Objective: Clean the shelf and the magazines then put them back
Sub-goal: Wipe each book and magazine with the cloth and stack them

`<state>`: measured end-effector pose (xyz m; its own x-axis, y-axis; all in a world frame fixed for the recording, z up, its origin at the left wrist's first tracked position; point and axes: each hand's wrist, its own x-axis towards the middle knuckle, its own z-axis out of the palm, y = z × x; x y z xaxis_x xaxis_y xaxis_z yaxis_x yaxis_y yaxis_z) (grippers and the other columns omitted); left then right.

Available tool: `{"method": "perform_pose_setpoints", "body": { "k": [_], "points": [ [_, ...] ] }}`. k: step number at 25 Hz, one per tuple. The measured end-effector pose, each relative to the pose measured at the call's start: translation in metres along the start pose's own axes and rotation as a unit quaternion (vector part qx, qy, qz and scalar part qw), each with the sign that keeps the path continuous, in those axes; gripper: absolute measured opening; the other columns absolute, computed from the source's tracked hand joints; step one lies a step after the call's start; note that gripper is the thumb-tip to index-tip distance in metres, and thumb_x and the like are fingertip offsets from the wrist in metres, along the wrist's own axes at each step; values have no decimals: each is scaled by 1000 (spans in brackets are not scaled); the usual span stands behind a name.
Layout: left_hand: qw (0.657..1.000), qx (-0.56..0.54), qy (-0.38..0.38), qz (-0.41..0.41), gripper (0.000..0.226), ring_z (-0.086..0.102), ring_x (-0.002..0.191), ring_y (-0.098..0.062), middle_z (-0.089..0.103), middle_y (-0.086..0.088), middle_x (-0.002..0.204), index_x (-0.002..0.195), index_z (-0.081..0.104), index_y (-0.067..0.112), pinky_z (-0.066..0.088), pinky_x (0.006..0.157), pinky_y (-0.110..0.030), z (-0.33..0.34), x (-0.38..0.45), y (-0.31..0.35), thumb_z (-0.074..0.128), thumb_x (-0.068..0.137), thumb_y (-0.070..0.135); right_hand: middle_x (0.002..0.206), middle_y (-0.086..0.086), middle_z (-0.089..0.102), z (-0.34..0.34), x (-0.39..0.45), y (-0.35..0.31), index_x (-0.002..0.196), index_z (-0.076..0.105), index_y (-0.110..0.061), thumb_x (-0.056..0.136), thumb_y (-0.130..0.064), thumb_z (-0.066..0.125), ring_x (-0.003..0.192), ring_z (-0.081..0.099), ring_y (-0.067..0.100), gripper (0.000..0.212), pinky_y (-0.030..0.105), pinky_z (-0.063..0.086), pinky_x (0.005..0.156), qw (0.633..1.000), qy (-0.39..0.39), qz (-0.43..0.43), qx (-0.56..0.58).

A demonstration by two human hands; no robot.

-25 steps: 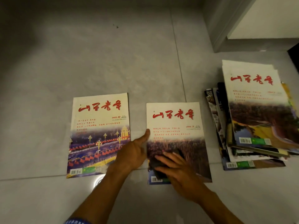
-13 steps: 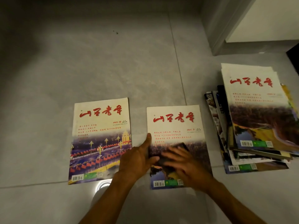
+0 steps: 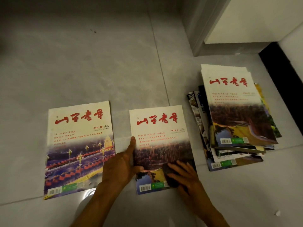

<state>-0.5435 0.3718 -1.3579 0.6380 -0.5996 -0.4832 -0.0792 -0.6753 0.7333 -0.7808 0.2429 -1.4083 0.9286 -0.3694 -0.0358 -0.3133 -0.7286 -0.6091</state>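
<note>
Nearest to me, the person's two bare forearms reach down over the pale grey tiled floor (image 3: 82,66); the right hand (image 3: 186,176) lies flat, fingers spread and nearly straight, pressing a small dark cleaning cloth (image 3: 170,175) onto the lower right part of the middle magazine with the white cover, red brush lettering and brown field photo (image 3: 157,133); the cloth is mostly hidden beneath the fingers; the left hand (image 3: 119,166) rests at that magazine's left edge, thumb laid on the cover near the bottom and forefinger stretched up along the spine, holding it loosely rather than gripping it.

Just to the left, apart from the hand's knuckles by a thin strip of tile, lies the left magazine with the same red title and a night street scene of lamps and red flags (image 3: 78,149), flat and face up; a bright spot of light reflects on the tile between the two wrists.

Farther right sits an untidy stack of magazines (image 3: 232,125), fanned and askew, its top cover matching the middle one; it stands clear of the hands.

Beyond the stack, a grey wall corner (image 3: 201,30) meets the floor, with a white panel (image 3: 255,18) behind it and a black strip (image 3: 282,76) running along the right edge; a small dark speck (image 3: 94,31) marks the far tile.
</note>
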Motion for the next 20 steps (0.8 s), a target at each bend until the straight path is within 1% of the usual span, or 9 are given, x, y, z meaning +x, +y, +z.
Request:
{"method": "perform_pose_setpoints", "body": {
  "k": [2,3,5,8,10,13,16,18,20],
  "points": [
    [1000,-19,11,-9,42,57,88,-9,60,9,108,117,32,46,54,85,-30,10,-1,-6,60,86,53,149,-14,42,-6,5,6,128,60,-30,88,-14,46,144,27,14,45,32,11,120,1000,-8,-5,24],
    [1000,-9,23,-7,43,58,90,-14,61,5,111,117,34,45,54,86,-34,10,-2,-6,60,85,56,148,-13,43,-11,23,9,123,63,-28,88,-14,45,143,27,11,41,32,12,120,999,-2,-3,38],
    [999,-11,24,-28,55,58,92,-17,61,2,113,126,36,40,52,84,-36,6,0,-4,61,81,60,144,-11,45,-23,81,22,117,67,-21,88,-8,45,142,28,10,39,36,17,119,997,37,32,51],
    [982,182,-38,32,77,60,101,-17,58,9,118,144,25,36,53,88,-38,6,-2,-3,65,82,56,147,-1,44,-50,162,40,122,65,-15,90,5,52,142,29,22,40,38,19,119,981,93,159,53],
    [988,149,-9,24,81,58,99,-12,50,12,114,141,23,34,53,86,-32,11,-11,-3,73,78,50,149,3,42,-53,178,37,127,62,-14,92,3,53,143,28,25,40,36,16,119,977,91,190,25],
    [986,152,60,-17,62,55,106,-16,55,4,119,127,39,27,51,87,-29,21,-20,-8,73,79,46,148,5,44,-36,118,17,133,57,-18,90,-10,53,138,37,32,44,50,30,113,985,78,125,-93],
    [980,166,103,-26,47,48,114,-16,49,2,124,121,45,24,45,93,-28,38,-28,-2,67,84,42,141,9,52,-19,31,-8,133,51,-23,93,-40,39,125,45,33,45,56,48,89,974,50,97,-199],
    [987,64,118,-91,47,50,112,-17,50,3,118,117,45,23,47,89,-29,47,-33,12,72,80,36,131,11,58,-15,6,-26,127,54,-24,98,-50,29,109,53,35,46,53,54,73,967,-3,127,-221],
    [979,-126,75,-141,47,56,105,-16,57,5,111,111,45,25,50,84,-29,50,-35,26,78,77,23,120,12,63,-14,13,-29,116,65,-22,79,-48,70,91,63,38,45,49,56,61,955,-37,168,-242]
  ]
}}
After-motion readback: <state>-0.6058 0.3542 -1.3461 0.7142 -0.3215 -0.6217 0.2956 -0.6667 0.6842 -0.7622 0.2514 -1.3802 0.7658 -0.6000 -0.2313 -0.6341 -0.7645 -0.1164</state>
